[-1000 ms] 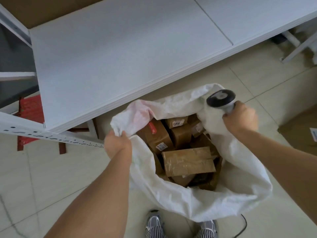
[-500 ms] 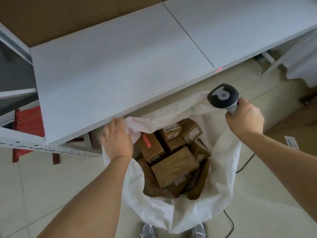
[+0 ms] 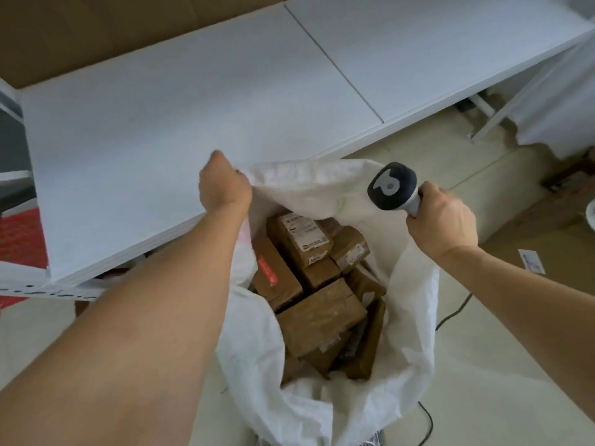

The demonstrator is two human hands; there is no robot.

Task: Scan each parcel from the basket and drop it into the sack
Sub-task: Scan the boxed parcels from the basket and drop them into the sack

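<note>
A white woven sack (image 3: 409, 320) stands open on the floor in front of me, filled with several brown taped parcels (image 3: 322, 313). My left hand (image 3: 222, 185) grips the far rim of the sack and holds it up against the table edge. My right hand (image 3: 441, 217) grips the handle of a grey and black barcode scanner (image 3: 391, 186) and also holds the sack's right rim. The basket is not in view.
A white table (image 3: 193, 101) runs across the top, its front edge just behind the sack. A red stool (image 3: 19, 239) sits under it at the left. A black cable (image 3: 450, 313) trails on the tiled floor at the right, near a paper slip (image 3: 531, 260).
My left hand has shifted along the sack's rim from the near left to the far side and lifted it. The right hand with the scanner rose slightly. The sack mouth stands taller.
</note>
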